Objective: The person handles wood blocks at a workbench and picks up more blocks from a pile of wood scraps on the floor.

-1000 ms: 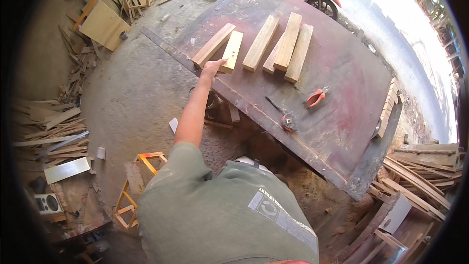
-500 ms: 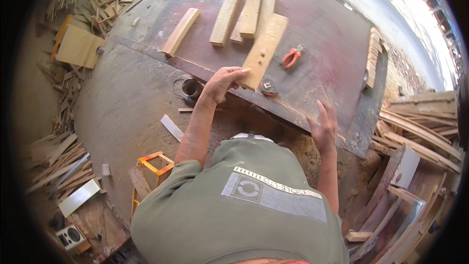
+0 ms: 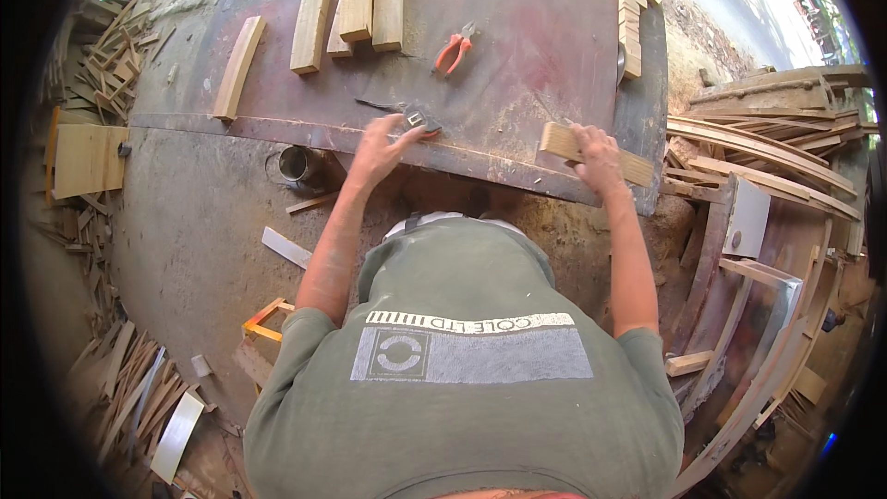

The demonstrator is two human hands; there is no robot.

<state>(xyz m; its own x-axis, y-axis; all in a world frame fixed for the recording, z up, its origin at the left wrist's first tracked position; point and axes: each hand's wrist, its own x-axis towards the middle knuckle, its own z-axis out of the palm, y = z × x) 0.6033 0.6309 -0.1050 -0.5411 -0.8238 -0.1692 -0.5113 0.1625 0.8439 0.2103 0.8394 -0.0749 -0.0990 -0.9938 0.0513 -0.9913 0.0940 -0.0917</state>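
At the table's near right edge, my right hand (image 3: pixel 599 159) is closed on a short wooden block (image 3: pixel 560 140), which lies tilted across the edge. My left hand (image 3: pixel 375 152) hovers over the near edge with its fingers apart, close beside a dark tape measure (image 3: pixel 420 124). Whether a fingertip touches the tape measure, I cannot tell. A thin dark strip (image 3: pixel 377 105) lies just behind that hand. Farther back rest orange-handled pliers (image 3: pixel 455 51).
Several wooden pieces (image 3: pixel 314 14) lie on the far left of the reddish table (image 3: pixel 527 55). A row of blocks (image 3: pixel 629 28) lines its right edge. A metal can (image 3: pixel 296 164) stands below the near edge. Scrap wood (image 3: pixel 767 157) is heaped at right, more at left.
The long board in my left hand is no longer there. That hand has moved left to the tape measure, and my right hand has taken hold of a block. The view has shifted right.
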